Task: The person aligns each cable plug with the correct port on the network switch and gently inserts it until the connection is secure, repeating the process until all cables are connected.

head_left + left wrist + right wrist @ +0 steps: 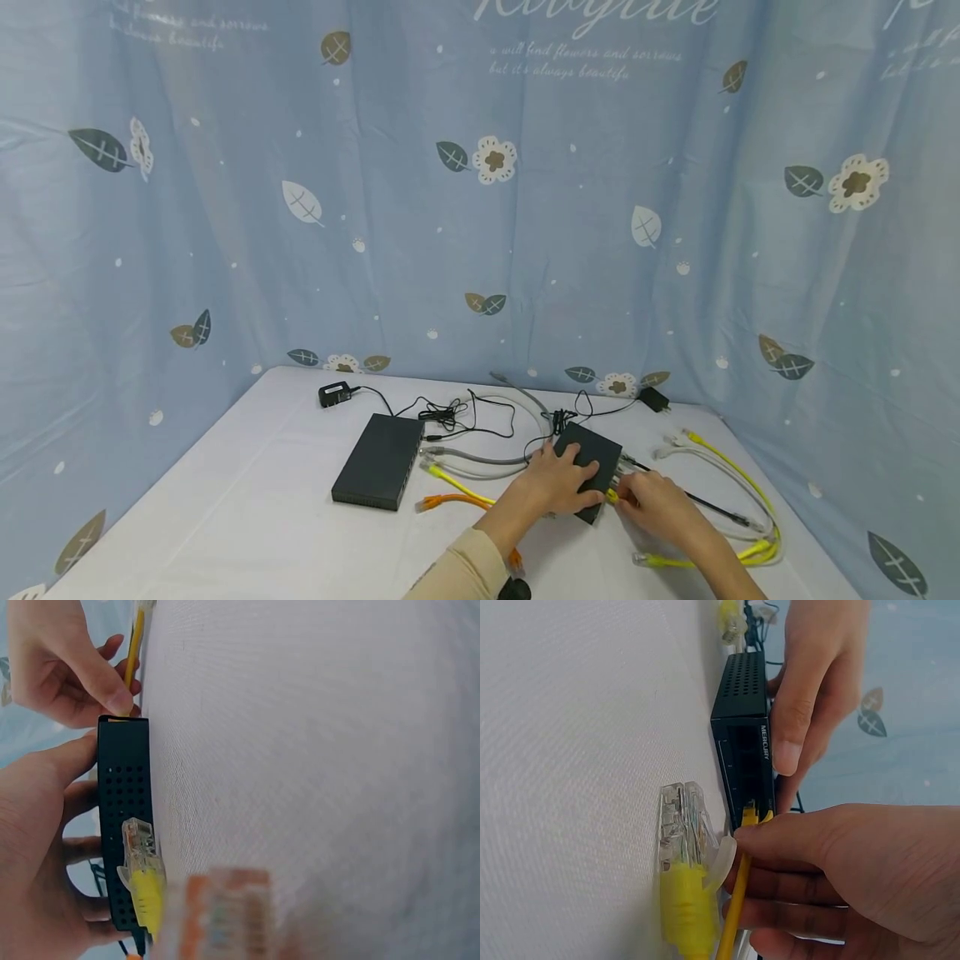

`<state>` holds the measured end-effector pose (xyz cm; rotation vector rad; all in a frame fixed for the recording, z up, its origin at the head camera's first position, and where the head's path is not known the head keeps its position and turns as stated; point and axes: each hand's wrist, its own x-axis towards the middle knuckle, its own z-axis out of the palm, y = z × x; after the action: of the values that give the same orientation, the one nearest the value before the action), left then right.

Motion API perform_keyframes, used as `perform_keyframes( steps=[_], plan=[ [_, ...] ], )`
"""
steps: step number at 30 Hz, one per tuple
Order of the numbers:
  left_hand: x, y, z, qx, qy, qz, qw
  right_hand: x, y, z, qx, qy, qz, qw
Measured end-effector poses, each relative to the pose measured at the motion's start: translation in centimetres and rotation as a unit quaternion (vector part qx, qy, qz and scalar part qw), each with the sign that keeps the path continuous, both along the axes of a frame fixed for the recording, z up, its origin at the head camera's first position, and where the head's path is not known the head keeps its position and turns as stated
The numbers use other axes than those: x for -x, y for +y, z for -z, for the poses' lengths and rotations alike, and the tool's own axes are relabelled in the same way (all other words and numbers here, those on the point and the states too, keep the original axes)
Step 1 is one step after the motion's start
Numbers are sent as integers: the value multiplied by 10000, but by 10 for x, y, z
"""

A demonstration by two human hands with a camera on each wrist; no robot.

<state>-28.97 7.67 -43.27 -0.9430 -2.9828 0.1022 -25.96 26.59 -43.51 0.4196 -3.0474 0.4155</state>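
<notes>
While the left hand is spread on the black box, the right hand pinches a yellow plug that looks basically in, but the orange cable at the box's eight o'clock is loose.

Right hand pinches yellow cable, apparently plugged into box.

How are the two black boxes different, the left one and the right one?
The left hand rests on the right box; no hand touches the left box. The right hand holds a yellow plug at the right box; none is held at the left box. Both are black and flat.
</notes>
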Motion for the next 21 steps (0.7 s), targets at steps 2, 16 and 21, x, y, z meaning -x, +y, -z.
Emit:
perform_keyframes(
  steps=[2,16,21],
  plan=[
    [1,0,1,17,9,4,10000,0,0,0,9,-40,15,10000],
    [0,1,-2,-17,-22,3,10000,0,6,-2,315,-203,-367,9986],
    [-1,0,-3,29,-3,-6,10000,-1,6,-3,377,-331,-360,9981]
  ],
)
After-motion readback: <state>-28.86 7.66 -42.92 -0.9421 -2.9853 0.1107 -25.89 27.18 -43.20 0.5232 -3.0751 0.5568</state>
